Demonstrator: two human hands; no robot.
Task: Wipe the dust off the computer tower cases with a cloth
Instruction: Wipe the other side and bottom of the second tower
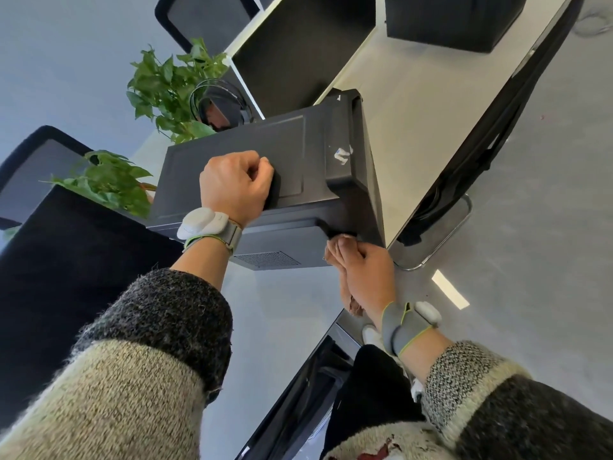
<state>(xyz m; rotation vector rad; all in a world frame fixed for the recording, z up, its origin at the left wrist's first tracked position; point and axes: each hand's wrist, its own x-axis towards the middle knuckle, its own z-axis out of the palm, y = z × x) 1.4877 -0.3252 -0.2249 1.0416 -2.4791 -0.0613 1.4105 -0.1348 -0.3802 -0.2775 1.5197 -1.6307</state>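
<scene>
Left hand [235,185], fingers curled, grips the upturned side panel of the black computer tower case [298,151] lying on the tabletop [414,127]; its torn white sticker [343,156] shows no legible writing; right hand [365,270] pinches a brownish cloth [334,250] against the case's near lower edge.

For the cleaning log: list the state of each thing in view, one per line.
Computer tower case, lying side panel up on the desk, white marks on it.
Left hand, grips the case's side panel.
Cloth, bunched, partly dangling.
Right hand, holds it against the case's lower edge.
Second tower case, untouched, farther along.
</scene>
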